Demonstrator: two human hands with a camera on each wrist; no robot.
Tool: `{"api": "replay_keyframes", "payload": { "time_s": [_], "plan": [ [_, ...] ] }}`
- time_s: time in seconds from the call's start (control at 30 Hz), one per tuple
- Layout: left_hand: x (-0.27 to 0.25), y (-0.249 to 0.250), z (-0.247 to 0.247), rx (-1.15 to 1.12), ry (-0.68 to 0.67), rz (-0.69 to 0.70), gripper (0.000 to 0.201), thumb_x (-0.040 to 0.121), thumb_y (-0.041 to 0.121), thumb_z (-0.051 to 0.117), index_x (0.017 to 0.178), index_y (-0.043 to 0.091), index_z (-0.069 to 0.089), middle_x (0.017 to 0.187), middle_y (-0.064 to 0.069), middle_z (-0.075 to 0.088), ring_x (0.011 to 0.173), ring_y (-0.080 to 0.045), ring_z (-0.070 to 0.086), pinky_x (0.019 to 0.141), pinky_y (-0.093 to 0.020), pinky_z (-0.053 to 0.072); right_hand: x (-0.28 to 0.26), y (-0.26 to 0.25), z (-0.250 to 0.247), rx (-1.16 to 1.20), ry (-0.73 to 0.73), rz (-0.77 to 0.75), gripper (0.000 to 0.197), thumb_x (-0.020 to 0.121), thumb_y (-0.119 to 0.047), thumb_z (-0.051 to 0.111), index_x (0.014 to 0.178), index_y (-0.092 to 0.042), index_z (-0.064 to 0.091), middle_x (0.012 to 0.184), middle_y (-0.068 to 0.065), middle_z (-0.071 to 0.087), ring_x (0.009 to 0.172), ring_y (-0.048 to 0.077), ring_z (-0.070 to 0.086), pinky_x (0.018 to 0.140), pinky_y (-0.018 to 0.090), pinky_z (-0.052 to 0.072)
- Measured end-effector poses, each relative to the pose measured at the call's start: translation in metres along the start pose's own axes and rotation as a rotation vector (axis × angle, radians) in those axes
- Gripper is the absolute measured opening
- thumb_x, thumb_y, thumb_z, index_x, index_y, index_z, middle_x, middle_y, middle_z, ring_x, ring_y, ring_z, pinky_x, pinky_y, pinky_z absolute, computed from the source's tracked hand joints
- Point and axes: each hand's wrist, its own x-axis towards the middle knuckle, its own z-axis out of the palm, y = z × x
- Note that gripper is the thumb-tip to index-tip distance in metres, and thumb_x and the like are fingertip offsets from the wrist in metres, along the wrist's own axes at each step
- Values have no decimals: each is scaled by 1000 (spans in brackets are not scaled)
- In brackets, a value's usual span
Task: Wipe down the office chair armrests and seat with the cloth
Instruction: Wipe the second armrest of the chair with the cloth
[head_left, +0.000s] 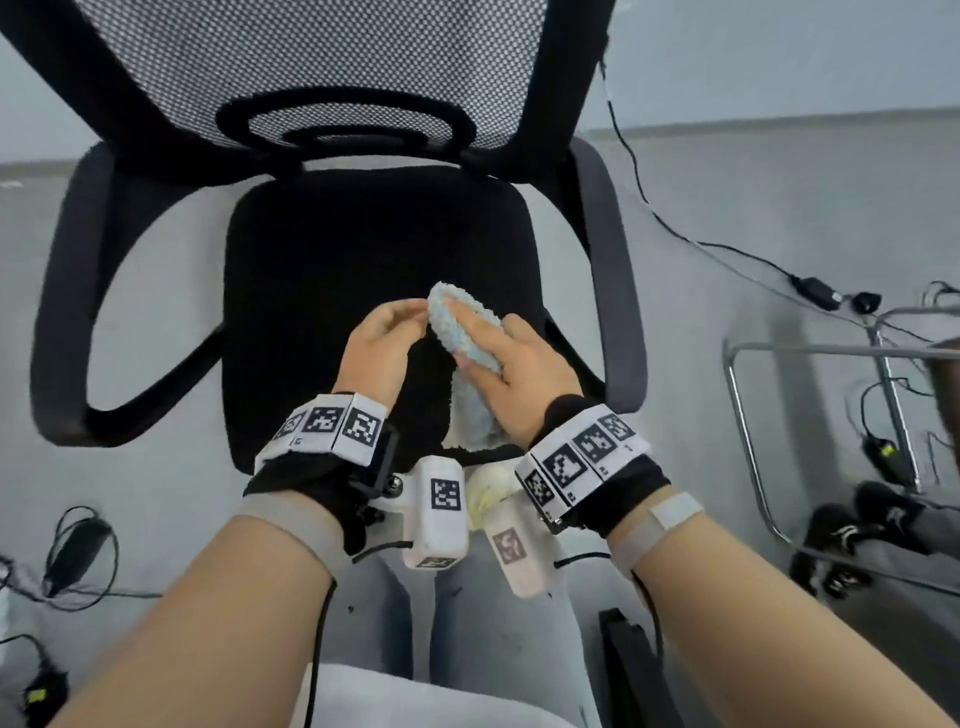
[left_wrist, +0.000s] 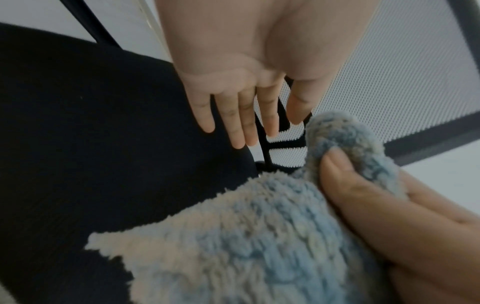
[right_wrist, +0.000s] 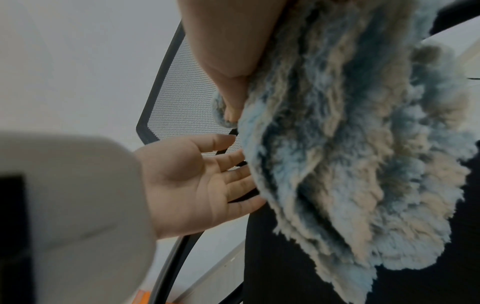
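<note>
Over the front of the black seat (head_left: 363, 249) of the office chair, my right hand (head_left: 509, 364) grips a fluffy blue-and-white cloth (head_left: 467, 332), bunched, with its tail hanging down. The thumb of my right hand (left_wrist: 363, 205) presses into a fold of the cloth (left_wrist: 259, 236). My left hand (head_left: 400, 317) is beside it with straight fingers, holding nothing. From the right wrist, the left hand (right_wrist: 197, 181) shows its bare palm, fingertips at the edge of the cloth (right_wrist: 350, 144). The left armrest (head_left: 57, 291) and right armrest (head_left: 618, 291) curve along either side.
The mesh backrest (head_left: 337, 62) rises behind the seat. On the grey floor lie cables with a power adapter (head_left: 815, 291) at the right, a metal frame (head_left: 753, 364), black shoes (head_left: 857, 535), and more cables (head_left: 72, 551) at the left.
</note>
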Motion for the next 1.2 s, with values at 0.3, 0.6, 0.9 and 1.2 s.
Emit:
{"api": "replay_keyframes", "payload": {
  "time_s": [0.3, 0.6, 0.9, 1.2],
  "plan": [
    [5, -3, 89, 96, -251, -88, 30, 96, 18, 37, 120, 15, 55, 114, 0, 63, 105, -12, 59, 85, -18, 43, -18, 76, -53, 80, 280, 241, 49, 95, -36, 39, 141, -41, 22, 99, 4, 41, 89, 24, 49, 84, 35, 44],
    [33, 8, 119, 117, -440, -159, 32, 95, 12, 41, 127, 14, 49, 115, -3, 60, 107, -13, 56, 99, -31, 41, 106, 114, -142, -150, 358, 205, 42, 94, -29, 44, 133, -41, 38, 116, 11, 41, 112, 37, 45, 102, 49, 36],
    [38, -30, 153, 372, -787, -92, 78, 73, 0, 70, 139, 19, 33, 137, 7, 47, 127, -4, 40, 97, -21, 32, 188, 114, -129, -248, 38, 275, 46, 88, -21, 53, 131, -26, 40, 132, 10, 42, 120, 34, 44, 91, 35, 41],
    [32, -42, 170, 429, -697, -24, 46, 81, 13, 63, 123, 6, 46, 113, -4, 60, 107, -18, 55, 98, -31, 44, 156, 134, -109, 181, 154, 236, 43, 83, -40, 57, 122, -24, 50, 116, 6, 53, 105, 24, 54, 89, 31, 42]
  ]
}}
